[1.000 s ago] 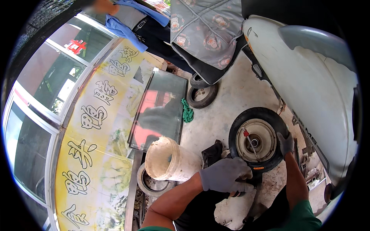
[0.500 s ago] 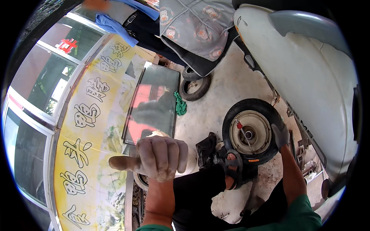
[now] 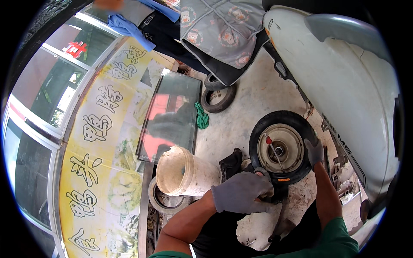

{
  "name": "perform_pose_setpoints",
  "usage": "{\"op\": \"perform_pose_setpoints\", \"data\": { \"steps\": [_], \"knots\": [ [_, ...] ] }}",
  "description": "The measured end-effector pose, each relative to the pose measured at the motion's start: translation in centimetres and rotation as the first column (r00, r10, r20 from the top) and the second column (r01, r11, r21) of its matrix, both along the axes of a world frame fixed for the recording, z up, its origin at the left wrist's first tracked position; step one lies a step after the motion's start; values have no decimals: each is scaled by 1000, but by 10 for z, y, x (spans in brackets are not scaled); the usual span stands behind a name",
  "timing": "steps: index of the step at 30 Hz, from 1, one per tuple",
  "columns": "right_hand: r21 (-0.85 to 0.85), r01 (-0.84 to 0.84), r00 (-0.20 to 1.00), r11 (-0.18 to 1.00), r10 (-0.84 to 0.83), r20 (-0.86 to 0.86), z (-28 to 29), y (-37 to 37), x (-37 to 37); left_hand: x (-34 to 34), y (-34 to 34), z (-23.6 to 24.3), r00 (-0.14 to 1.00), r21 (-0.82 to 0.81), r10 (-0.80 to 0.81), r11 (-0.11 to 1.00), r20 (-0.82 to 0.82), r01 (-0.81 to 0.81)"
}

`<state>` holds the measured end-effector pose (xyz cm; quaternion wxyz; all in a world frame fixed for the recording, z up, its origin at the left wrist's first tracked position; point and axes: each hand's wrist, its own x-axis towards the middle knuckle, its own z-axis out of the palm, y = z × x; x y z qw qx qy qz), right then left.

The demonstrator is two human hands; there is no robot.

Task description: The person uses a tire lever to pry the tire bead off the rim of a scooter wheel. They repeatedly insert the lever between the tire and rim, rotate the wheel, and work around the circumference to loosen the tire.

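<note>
"Yellow banner (image 3: 107, 167) — was there writing on it?"
"Yes, one line of large outlined characters; one wheel (image 3: 291, 148), between one bucket (image 3: 204, 177) and the pale vehicle (image 3: 340, 81), had one orange label (image 3: 284, 180)."
"What touched it?"
"Gloved right hand (image 3: 316, 152) gripped its right edge; gloved left hand (image 3: 241, 192) was curled — around something, I could not tell."

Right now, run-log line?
right grey-gloved hand: on black-tyred metal wheel; left grey-gloved hand: nearby, grip unclear; red-handled tool: across wheel
</note>
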<state>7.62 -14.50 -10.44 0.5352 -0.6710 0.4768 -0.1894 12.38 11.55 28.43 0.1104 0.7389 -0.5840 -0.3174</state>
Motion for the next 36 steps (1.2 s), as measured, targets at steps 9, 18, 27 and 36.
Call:
{"op": "perform_pose_setpoints", "data": {
  "steps": [9,18,27,36],
  "knots": [
    [-18,-30,1000,999,30,-2,10,2,-3,-3,3,-5,999,-3,-42,999,2,42],
    [2,-20,1000,1000,20,22,9,1,-3,-4,1,-6,996,50,-86,995,27,84],
    [14,-27,1000,1000,27,-7,14,2,-4,-3,-1,-8,994,94,-104,990,34,101],
    [18,-27,999,999,28,-25,14,3,-3,-6,1,-8,994,82,-103,992,36,100]
  ]
}}
